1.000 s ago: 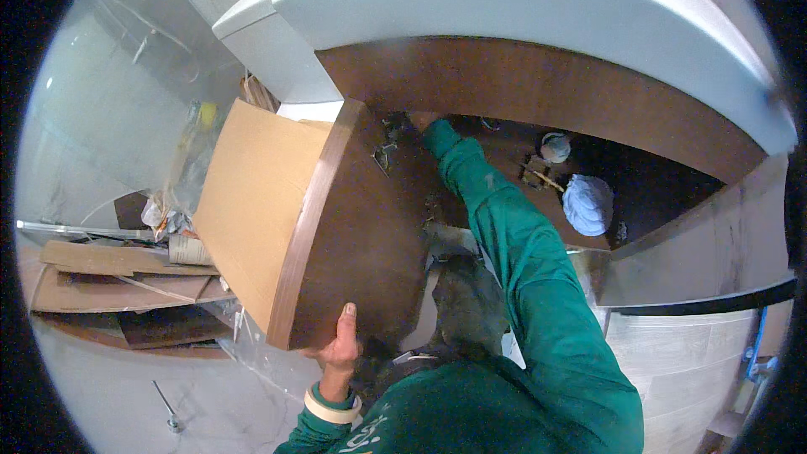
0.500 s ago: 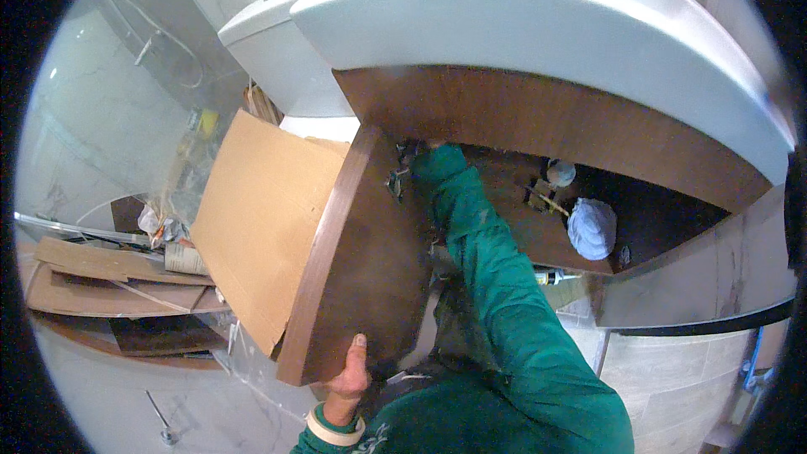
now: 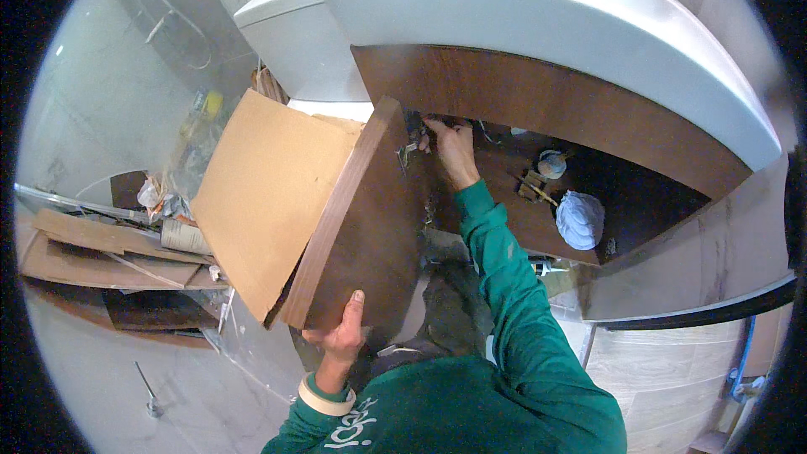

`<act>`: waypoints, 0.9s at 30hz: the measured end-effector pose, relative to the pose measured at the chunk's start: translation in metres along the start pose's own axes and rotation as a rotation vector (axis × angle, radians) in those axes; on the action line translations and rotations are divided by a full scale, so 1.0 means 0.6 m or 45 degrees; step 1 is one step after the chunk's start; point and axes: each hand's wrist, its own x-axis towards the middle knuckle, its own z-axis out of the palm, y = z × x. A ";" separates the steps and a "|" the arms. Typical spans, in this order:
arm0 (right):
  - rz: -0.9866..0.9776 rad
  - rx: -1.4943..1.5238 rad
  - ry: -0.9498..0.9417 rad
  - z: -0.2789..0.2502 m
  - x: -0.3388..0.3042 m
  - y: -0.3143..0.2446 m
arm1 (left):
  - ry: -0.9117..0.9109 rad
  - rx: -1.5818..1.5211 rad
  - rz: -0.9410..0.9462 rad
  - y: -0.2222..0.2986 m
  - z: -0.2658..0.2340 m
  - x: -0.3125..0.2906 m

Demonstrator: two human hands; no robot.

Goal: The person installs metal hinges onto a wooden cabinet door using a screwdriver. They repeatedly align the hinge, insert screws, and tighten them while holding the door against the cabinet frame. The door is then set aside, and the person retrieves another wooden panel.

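A dark brown cabinet door (image 3: 370, 244) stands swung out from the vanity cabinet (image 3: 538, 88). My left hand (image 3: 340, 338) grips the door's lower edge, thumb lying on its inner face. A cream ring like a roll of tape (image 3: 326, 399) circles my left wrist. Inside the cabinet's upper left corner, my right hand (image 3: 454, 151) is at the metal hinge (image 3: 409, 150) between door and cabinet. Its fingers are bent together there; what they hold, if anything, is too small to make out.
A white basin (image 3: 538, 13) tops the cabinet. Inside lie a light-blue cloth bundle (image 3: 580, 220) and a round pot (image 3: 551, 164). A cardboard sheet (image 3: 273, 202) leans behind the door. Cardboard scraps (image 3: 126, 261) are stacked at left, with a metal rod (image 3: 148, 391) on the floor.
My right hand has come back from deeper in the cabinet corner and now shows beside the hinge. My left hand keeps its grip on the door's lower edge.
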 end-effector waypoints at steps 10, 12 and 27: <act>0.211 0.261 0.214 -0.087 -0.061 0.100 | -0.124 0.100 0.160 -0.026 -0.025 0.007; 0.382 0.211 0.228 -0.125 -0.099 0.181 | -0.104 0.270 0.324 -0.012 -0.017 0.011; 0.327 -0.216 0.067 -0.103 -0.112 0.405 | -0.053 0.308 0.304 0.013 -0.001 0.016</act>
